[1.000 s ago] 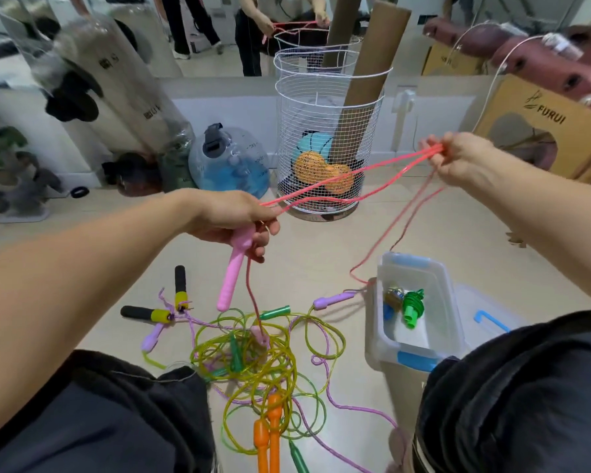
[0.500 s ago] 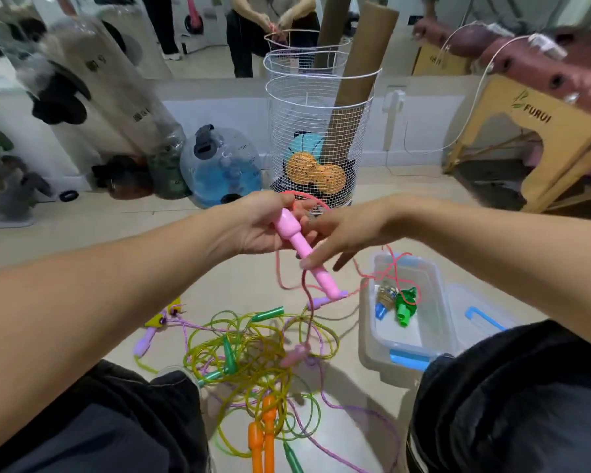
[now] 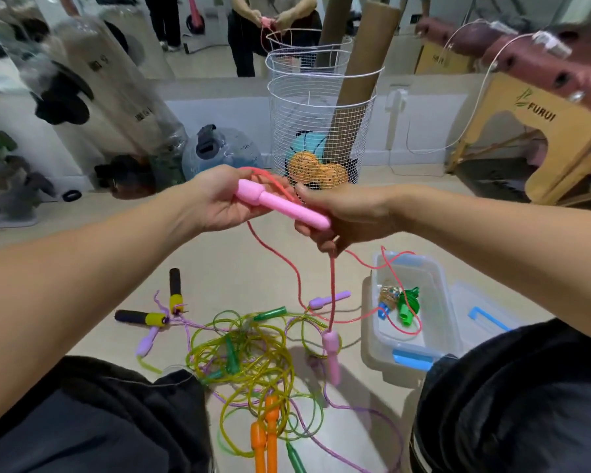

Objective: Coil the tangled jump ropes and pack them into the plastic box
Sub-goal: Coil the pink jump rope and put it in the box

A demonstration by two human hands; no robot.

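A pink jump-rope handle [image 3: 280,208] lies across both hands in front of me. My left hand [image 3: 219,203] holds its thick end and loops of the red cord [image 3: 270,179]. My right hand [image 3: 342,216] grips the thin end and pinches the cord below. The second pink handle [image 3: 331,353] dangles from that cord above the floor. More red cord trails into the clear plastic box [image 3: 440,295] at the right. A tangle of yellow-green and purple ropes [image 3: 253,353] lies on the floor between my knees.
A white wire basket [image 3: 321,124] with balls and cardboard tubes stands ahead. The box lid [image 3: 485,315] lies right of the box. Black-and-yellow handles [image 3: 144,317] and orange handles [image 3: 265,435] lie on the floor. A water jug [image 3: 219,151] and a wooden bench [image 3: 543,131] flank the basket.
My right hand came in from the far right to meet the left. The stretched red cord went slack; the pink handle turned level, and the second handle lifted off the floor.
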